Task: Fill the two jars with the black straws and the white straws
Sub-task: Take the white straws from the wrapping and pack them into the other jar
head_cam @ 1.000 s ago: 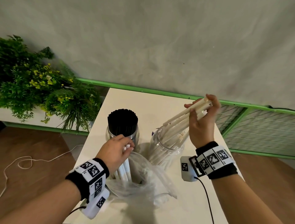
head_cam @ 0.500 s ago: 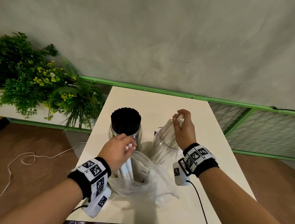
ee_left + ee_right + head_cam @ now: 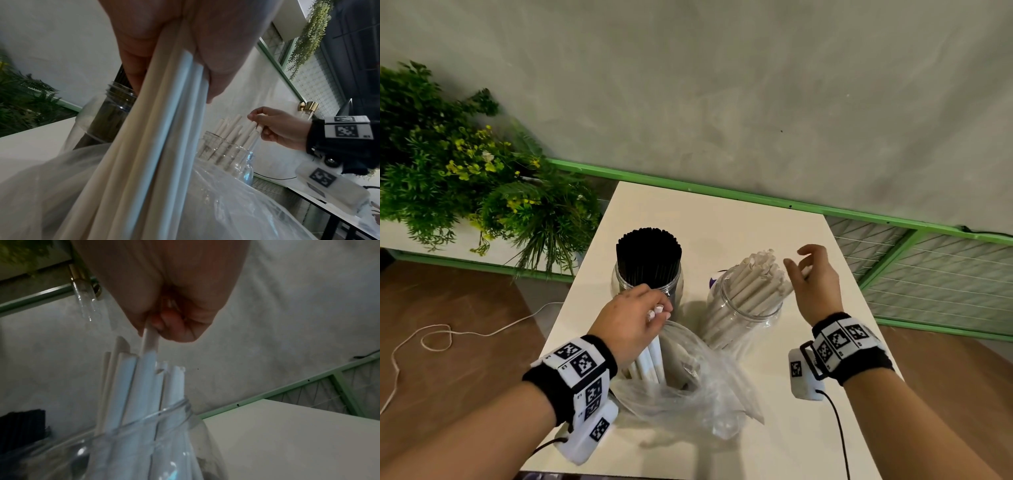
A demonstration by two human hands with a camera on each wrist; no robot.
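To seat the last white straw [image 3: 149, 340] well, guide its free end down among the others so the sloping bundle in the right jar [image 3: 743, 311] settles. The right hand [image 3: 813, 284], at 3 o'clock of that jar's mouth, pinches this straw's tip between curled fingers. The left hand [image 3: 633, 317] closes around more white straws [image 3: 156, 146] standing in the plastic bag [image 3: 688, 387] at 6 o'clock of the black straws [image 3: 649, 255], which pack the left jar [image 3: 676, 284] on the table [image 3: 722, 219].

White table [image 3: 722, 219] carries black-straw jar [image 3: 647, 284], white-straw jar [image 3: 743, 315], clear plastic bag [image 3: 698, 387].
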